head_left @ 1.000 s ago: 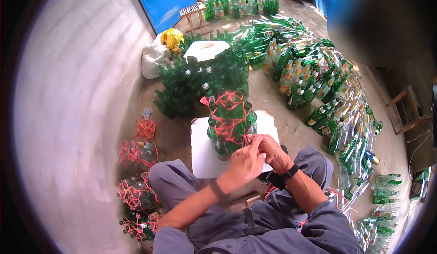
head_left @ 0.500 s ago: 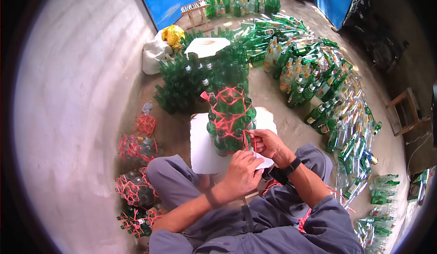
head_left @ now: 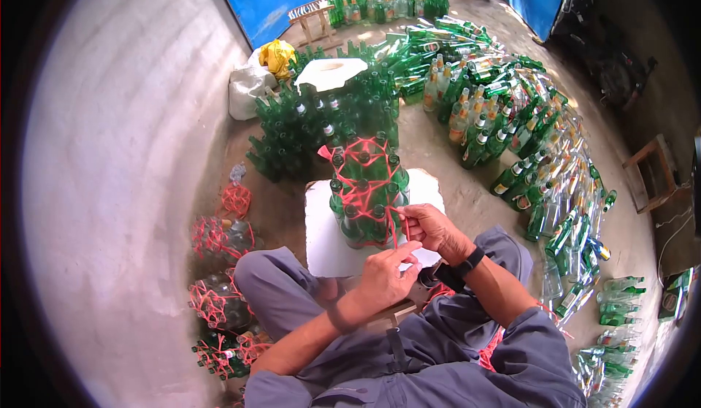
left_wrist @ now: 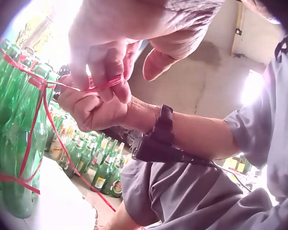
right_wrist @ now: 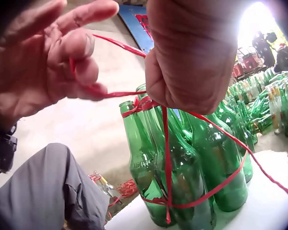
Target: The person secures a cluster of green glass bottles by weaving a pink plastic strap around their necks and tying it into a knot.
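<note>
A bundle of green glass bottles (head_left: 365, 189) stands upright in front of me, its necks laced with flat red plastic string (right_wrist: 168, 158). In the left wrist view, the same bottles (left_wrist: 19, 139) show a second band of string low around their bodies. My left hand (head_left: 387, 273) is nearer my body, with a loop of the string round its curled fingers (right_wrist: 81, 67). At the bundle's near right corner, my right hand (head_left: 432, 229) pinches the string close to a bottle neck. A loose string end hangs down below the right hand (left_wrist: 96, 108).
A white board (head_left: 321, 225) lies under the bundle. Several tied bundles (head_left: 219, 302) sit at my left, and a dense group of green bottles (head_left: 292, 138) stands beyond. A long heap of loose bottles (head_left: 548, 138) curves along the right. My knees (head_left: 270, 280) flank the board.
The hands were together at the bundle's corner, then came apart, the left drawing string back toward my body. Since then the left has risen slightly toward the right, which stays near the corner.
</note>
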Demonstrator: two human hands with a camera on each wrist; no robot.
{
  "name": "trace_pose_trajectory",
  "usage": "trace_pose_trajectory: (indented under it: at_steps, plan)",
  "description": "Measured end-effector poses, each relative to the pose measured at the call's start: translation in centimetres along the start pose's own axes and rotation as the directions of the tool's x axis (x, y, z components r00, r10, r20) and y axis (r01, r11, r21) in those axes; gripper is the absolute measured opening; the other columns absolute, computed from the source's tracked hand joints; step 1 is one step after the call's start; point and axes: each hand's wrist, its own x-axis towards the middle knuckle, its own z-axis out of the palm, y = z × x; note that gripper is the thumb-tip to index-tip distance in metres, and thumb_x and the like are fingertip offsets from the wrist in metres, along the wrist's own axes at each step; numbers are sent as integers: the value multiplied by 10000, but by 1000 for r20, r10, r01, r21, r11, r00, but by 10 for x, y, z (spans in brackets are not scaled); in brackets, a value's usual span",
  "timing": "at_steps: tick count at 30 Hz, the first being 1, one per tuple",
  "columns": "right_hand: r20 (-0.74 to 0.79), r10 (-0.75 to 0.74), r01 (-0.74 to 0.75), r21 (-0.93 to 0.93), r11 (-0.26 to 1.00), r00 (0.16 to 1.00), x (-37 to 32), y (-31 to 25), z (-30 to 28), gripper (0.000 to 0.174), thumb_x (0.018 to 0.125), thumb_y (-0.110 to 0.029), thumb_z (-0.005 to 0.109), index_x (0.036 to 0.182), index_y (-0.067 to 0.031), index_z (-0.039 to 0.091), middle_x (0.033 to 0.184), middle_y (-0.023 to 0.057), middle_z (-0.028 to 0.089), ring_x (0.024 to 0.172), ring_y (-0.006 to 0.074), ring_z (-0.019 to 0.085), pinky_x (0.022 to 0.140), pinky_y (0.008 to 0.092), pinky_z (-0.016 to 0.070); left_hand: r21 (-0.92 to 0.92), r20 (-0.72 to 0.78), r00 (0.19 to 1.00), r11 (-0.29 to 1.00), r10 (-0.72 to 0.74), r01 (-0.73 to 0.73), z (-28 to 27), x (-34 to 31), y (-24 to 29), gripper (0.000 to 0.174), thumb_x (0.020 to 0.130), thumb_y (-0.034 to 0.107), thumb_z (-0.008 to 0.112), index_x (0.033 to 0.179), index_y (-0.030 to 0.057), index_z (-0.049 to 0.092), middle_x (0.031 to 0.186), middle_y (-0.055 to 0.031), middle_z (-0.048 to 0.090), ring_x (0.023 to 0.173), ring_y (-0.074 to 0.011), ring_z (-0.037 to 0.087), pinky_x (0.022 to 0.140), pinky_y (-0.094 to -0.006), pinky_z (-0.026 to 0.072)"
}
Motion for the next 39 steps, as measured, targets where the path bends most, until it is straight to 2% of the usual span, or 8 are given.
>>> trace_pose_trajectory:
  at_steps: [9, 15, 24, 26, 29, 33, 37, 39]
  plan:
    - [94, 1, -2, 5, 1000, 996, -1, 4, 0, 202, 968, -183, 642, 780, -114, 610, 601, -110, 398, 462, 35, 248, 437, 249, 149, -60, 66, 991, 991, -112, 116, -4, -7, 21, 338, 857, 157, 738, 1177, 57, 693, 915, -115, 734, 823, -280, 722, 803, -382, 573]
    - [52, -28, 28, -13, 1000, 998, -6, -1, 5, 197, 964, -192, 640, 785, -113, 617, 604, -90, 450, 457, 44, 274, 435, 255, 174, 301, 213, 920, 874, 329, -382, -1, -5, 7, 343, 838, 207, 752, 1156, 82, 716, 952, -111, 733, 848, -307, 696, 832, -409, 561]
    - [62, 4, -11, 108, 994, 998, 5, 2, 1, 241, 1004, -199, 588, 782, -107, 581, 582, -115, 347, 448, 45, 218, 417, 239, 163, -257, 344, 932, 943, -113, 209, -11, -18, 32, 466, 919, 180, 739, 1342, 30, 614, 969, -75, 690, 831, -130, 674, 702, -332, 561]
    - [87, -21, 11, 107, 994, 996, 6, 3, -2, 239, 1005, -198, 585, 785, -104, 579, 588, -114, 351, 451, 45, 217, 415, 232, 160, -635, 511, 830, 553, -223, 539, -4, -27, 35, 609, 937, 151, 736, 1472, 22, 474, 1066, -82, 664, 813, -91, 639, 655, -283, 545]
    - [68, -6, -3, 135, 991, 998, 5, 4, 0, 237, 1005, -192, 580, 785, -103, 581, 588, -114, 352, 450, 43, 213, 415, 231, 162, -548, 643, 682, 413, -349, 728, 0, -45, 25, 698, 937, 183, 722, 1531, 41, 383, 1156, -132, 660, 955, -162, 689, 781, -305, 555]
    - [50, -7, 1, 130, 992, 999, 2, 5, 2, 227, 1003, -174, 575, 788, -104, 584, 586, -118, 339, 447, 41, 207, 413, 231, 158, -282, 464, 864, 893, -194, 352, -9, -71, 18, 551, 925, 140, 721, 1431, 41, 528, 1179, -125, 666, 952, -226, 705, 836, -331, 576]
    - [55, 3, -13, 174, 985, 998, 3, 4, 3, 222, 1002, -163, 569, 789, -103, 582, 586, -118, 328, 440, 37, 201, 407, 227, 155, -38, 528, 831, 973, -174, 228, -38, -76, 22, 472, 897, 175, 739, 1326, 19, 618, 1285, -142, 653, 1172, -248, 655, 1009, -373, 512]
    - [60, -1, -9, 174, 985, 998, 3, 3, 2, 200, 982, -159, 591, 789, -105, 590, 594, -114, 336, 457, 37, 219, 424, 230, 165, -77, 225, 956, 975, -185, 207, -42, -80, 23, 388, 896, 128, 730, 1259, 15, 655, 1275, -156, 646, 1166, -255, 656, 995, -382, 523]
